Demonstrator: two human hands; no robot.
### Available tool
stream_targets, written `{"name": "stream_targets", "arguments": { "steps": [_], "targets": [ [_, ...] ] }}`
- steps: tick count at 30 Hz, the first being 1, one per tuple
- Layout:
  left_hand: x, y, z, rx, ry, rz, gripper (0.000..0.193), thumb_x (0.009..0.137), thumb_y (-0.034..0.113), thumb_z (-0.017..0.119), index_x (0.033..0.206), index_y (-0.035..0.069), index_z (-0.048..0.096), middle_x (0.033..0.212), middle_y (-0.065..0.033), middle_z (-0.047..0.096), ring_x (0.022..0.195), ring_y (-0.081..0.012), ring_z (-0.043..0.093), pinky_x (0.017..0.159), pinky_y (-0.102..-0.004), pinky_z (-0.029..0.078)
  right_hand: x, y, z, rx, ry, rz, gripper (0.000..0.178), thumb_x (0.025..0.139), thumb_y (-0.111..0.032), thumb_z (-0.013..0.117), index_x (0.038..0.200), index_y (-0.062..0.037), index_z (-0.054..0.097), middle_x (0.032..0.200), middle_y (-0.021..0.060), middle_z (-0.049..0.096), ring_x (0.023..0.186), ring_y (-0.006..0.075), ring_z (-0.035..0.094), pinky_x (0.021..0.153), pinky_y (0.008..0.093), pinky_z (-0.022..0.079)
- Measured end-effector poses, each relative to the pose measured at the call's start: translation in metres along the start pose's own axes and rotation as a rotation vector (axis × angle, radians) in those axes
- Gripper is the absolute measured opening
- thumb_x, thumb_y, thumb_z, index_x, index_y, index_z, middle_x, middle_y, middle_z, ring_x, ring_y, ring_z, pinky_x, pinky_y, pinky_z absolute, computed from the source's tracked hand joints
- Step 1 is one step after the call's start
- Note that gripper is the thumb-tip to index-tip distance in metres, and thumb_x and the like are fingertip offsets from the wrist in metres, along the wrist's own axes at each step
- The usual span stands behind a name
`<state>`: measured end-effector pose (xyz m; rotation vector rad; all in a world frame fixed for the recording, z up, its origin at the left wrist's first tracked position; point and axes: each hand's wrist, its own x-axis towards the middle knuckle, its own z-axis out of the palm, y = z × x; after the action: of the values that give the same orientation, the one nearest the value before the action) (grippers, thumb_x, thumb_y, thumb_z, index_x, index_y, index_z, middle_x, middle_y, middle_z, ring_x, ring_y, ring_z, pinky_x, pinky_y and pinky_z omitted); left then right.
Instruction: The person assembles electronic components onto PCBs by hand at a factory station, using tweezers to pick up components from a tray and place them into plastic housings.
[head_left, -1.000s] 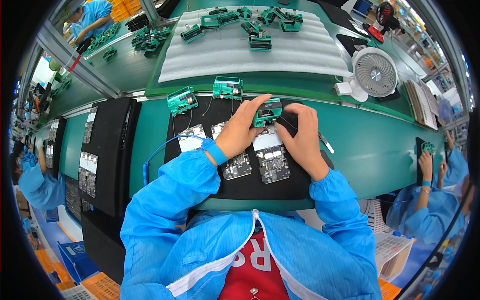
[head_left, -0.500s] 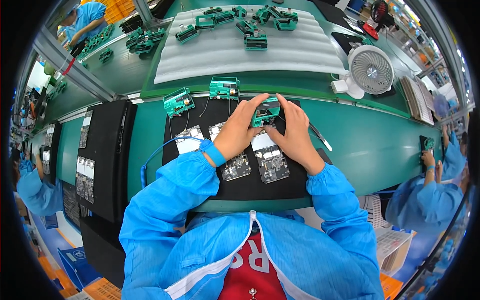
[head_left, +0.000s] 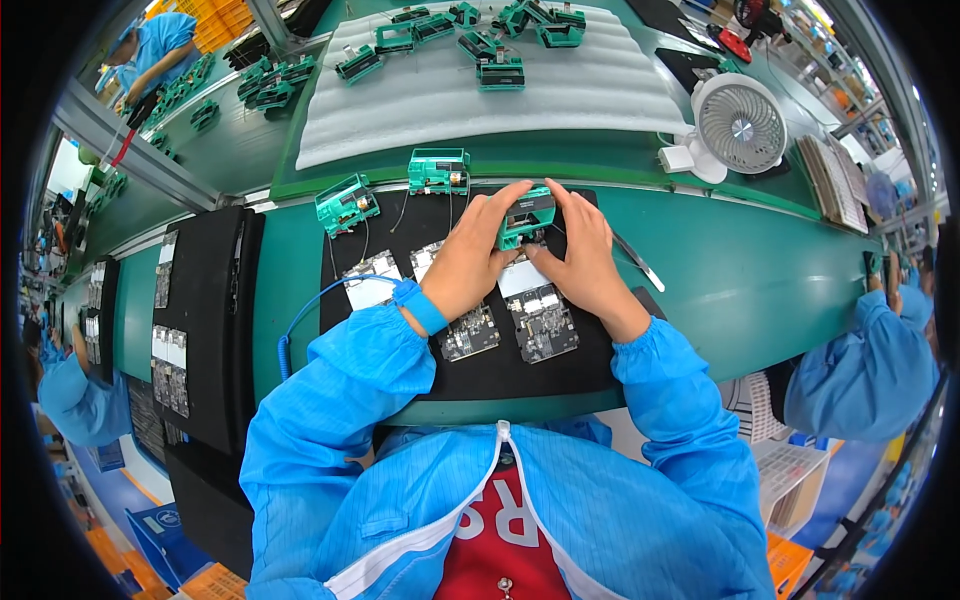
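Between my two hands is a green plastic frame with a dark block inside [head_left: 530,213]. My left hand [head_left: 465,255] grips its left side, fingers along the top. From the right, my right hand [head_left: 585,260] holds it with the thumb low at the front edge. Just below it a circuit board with a silver shield [head_left: 541,315] lies on the black mat [head_left: 400,375]. A second circuit board [head_left: 470,335] is partly hidden by my left hand, and another [head_left: 373,285] lies farther left. Two more green frames [head_left: 438,172] [head_left: 347,204] stand at the mat's far edge, thin wires trailing from them.
Tweezers [head_left: 638,262] lie right of the mat. A blue coiled cord [head_left: 284,345] runs to my left wristband. Beyond are white foam [head_left: 480,125] bearing several green frames and a white fan [head_left: 738,125]. Black boards [head_left: 205,320] with circuit boards stand left; co-workers sit at both sides.
The view has shifted slightly. Both hands keep hold of the green frame, which looks a little more tilted. The co-worker at right has moved their arms.
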<state>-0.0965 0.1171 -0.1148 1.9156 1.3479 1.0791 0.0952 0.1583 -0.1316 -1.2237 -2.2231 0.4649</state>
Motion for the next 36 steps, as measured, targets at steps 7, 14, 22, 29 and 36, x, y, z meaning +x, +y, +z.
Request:
{"name": "stream_targets", "arguments": {
  "steps": [7,14,22,29,36],
  "targets": [
    [0.001,0.000,0.000,0.003,0.013,0.028,0.080,0.080,-0.007,0.074,0.149,0.015,0.039,0.128,-0.0149,0.053,0.117,-0.0367,0.056,0.099,-0.0415,0.048,0.001,0.002,0.000,-0.014,-0.009,-0.006,0.081,0.084,-0.025,0.076,0.153,-0.0119,0.036,0.142,0.0172,0.049,0.138,0.0369,0.038,0.115,0.0508,0.024],
    [0.000,0.000,0.000,-0.029,0.008,0.001,0.080,0.080,-0.006,0.073,0.149,0.015,0.038,0.129,-0.0153,0.053,0.120,-0.0370,0.055,0.100,-0.0415,0.048,-0.004,-0.004,-0.002,0.327,0.148,0.076,0.081,0.078,-0.012,0.080,0.149,-0.0093,0.040,0.139,0.0149,0.051,0.135,0.0338,0.043,0.109,0.0423,0.036],
    [0.001,-0.003,0.003,-0.007,0.074,0.107,0.080,0.082,-0.006,0.071,0.150,0.018,0.037,0.118,-0.0176,0.053,0.106,-0.0415,0.057,0.089,-0.0452,0.049,-0.005,-0.017,-0.009,-0.092,0.351,-0.376,0.016,0.070,-0.011,0.081,0.083,-0.0153,0.073,0.086,-0.0014,0.055,0.095,0.0242,0.054,0.089,0.0435,0.038],
    [0.002,-0.004,0.002,-0.009,0.077,0.099,0.080,0.082,-0.006,0.071,0.150,0.018,0.037,0.118,-0.0177,0.053,0.107,-0.0417,0.057,0.090,-0.0449,0.050,0.001,-0.024,-0.013,-0.384,0.239,-0.522,0.010,0.074,-0.012,0.067,0.084,-0.0120,0.069,0.087,0.0024,0.055,0.102,0.0237,0.056,0.106,0.0488,0.038],
    [0.002,-0.007,0.000,-0.058,0.007,-0.010,0.081,0.081,-0.009,0.070,0.150,0.015,0.037,0.143,-0.0157,0.048,0.126,-0.0365,0.053,0.106,-0.0399,0.045,0.006,-0.023,-0.015,-0.479,0.151,-0.604,0.009,0.075,-0.011,0.064,0.084,-0.0095,0.065,0.088,0.0039,0.055,0.106,0.0232,0.055,0.112,0.0502,0.035]
  ]
}}
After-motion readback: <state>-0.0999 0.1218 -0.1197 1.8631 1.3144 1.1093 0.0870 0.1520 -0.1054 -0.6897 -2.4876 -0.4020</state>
